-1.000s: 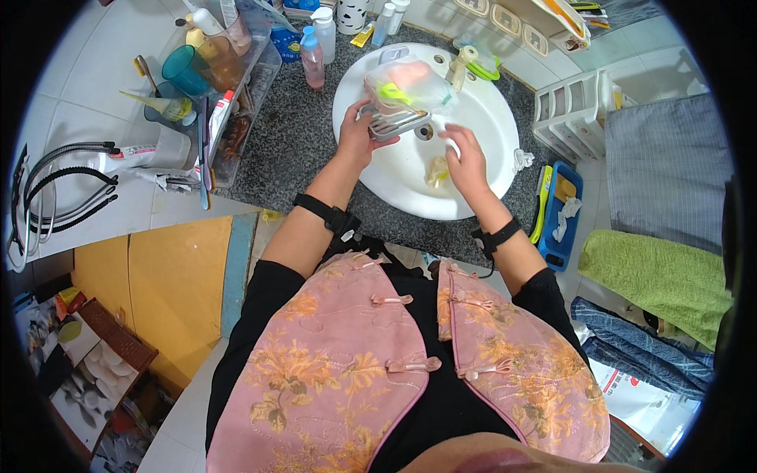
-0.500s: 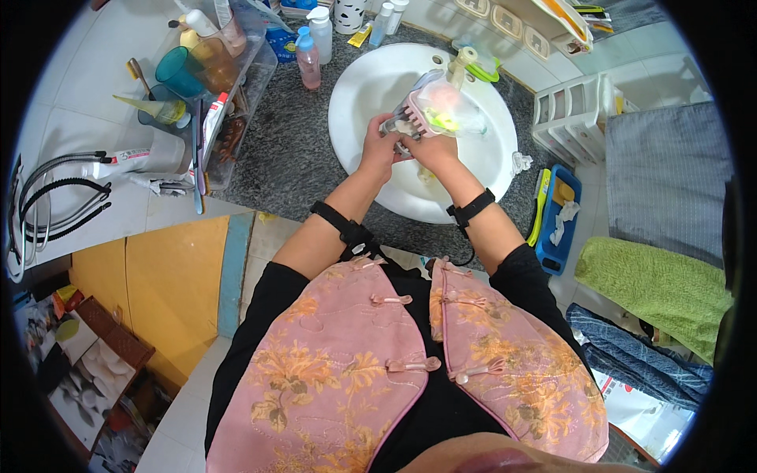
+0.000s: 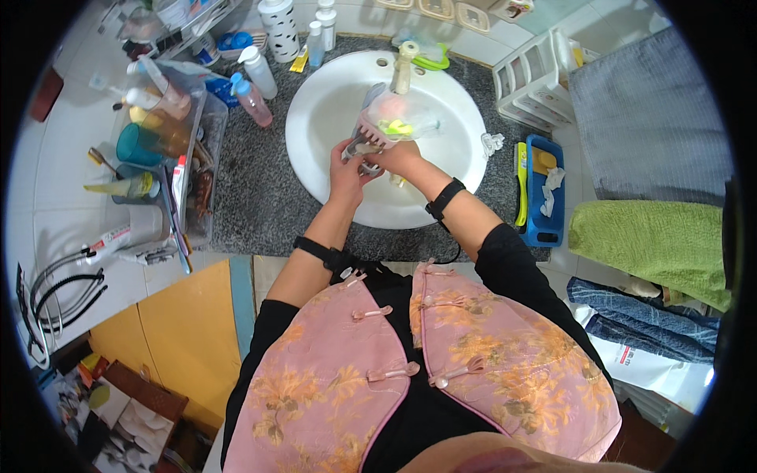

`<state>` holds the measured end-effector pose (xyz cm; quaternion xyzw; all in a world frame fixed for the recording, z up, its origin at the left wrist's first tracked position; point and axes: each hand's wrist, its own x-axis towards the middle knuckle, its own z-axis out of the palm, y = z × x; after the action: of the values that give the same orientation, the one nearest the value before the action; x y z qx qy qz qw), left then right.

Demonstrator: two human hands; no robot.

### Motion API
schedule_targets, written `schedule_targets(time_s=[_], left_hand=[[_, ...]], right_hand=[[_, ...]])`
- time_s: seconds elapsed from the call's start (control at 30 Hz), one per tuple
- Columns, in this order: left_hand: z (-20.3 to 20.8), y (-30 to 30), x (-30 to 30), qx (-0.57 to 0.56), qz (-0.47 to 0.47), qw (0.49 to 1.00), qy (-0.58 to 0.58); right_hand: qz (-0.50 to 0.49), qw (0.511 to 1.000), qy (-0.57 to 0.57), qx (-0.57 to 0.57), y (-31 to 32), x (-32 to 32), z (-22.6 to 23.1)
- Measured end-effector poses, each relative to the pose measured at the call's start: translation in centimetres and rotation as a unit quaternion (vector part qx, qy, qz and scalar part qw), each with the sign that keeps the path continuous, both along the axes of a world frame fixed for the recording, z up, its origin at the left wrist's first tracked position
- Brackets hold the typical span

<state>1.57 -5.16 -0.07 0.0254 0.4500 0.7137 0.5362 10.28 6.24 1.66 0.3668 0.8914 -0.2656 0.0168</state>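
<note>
The person's left hand (image 3: 344,175) has its fingers curled around the near end of a tilted, pink-rimmed, slatted plastic basket (image 3: 376,130), held above the white oval ceramic sink (image 3: 319,102) just short of the cream-coloured faucet (image 3: 403,75). The right hand (image 3: 400,158) is against the basket's right side, its fingers mostly hidden, so whether they grip cannot be told. A clear, crumpled plastic bag (image 3: 418,118) with pink and yellow-green patches shows at the basket's far end, while a blue rectangular plastic tray (image 3: 542,235) lies to the sink's right.
</note>
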Motion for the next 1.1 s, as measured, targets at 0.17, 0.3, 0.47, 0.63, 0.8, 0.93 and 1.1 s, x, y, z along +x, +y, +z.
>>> schedule_targets(time_s=[0.17, 0.3, 0.47, 0.63, 0.8, 0.93, 1.1], left_hand=[[-0.6, 0.2, 0.0, -0.014, -0.013, 1.0, -0.011], [-1.1, 0.5, -0.1, -0.016, -0.017, 1.0, 0.007], [-1.5, 1.4, -0.7, -0.029, -0.002, 1.0, -0.001], [-1.8, 2.0, -0.7, -0.04, -0.006, 0.999, 0.003], [-2.2, 2.4, 0.4, -0.015, -0.024, 0.999, 0.025], [-2.5, 2.7, 0.7, -0.021, -0.011, 1.0, 0.017], [-2.6, 3.5, 0.7, -0.026, 0.008, 0.999, 0.043]], right_hand=[[0.031, 0.999, 0.026, 0.03, 0.0, 0.1, 0.2], [0.042, 0.999, 0.012, 0.019, 0.0, 0.0, -0.4], [0.03, 0.999, 0.034, 0.01, 0.4, 0.5, -2.5], [0.036, 0.999, 0.02, 0.008, 1.8, 1.1, -4.3], [-0.016, 0.989, 0.111, -0.093, 1.9, 1.2, -4.6], [-0.018, 0.997, 0.057, 0.055, 1.2, 1.4, -4.0], [-0.016, 0.991, 0.061, 0.12, 1.0, 2.2, -3.9]])
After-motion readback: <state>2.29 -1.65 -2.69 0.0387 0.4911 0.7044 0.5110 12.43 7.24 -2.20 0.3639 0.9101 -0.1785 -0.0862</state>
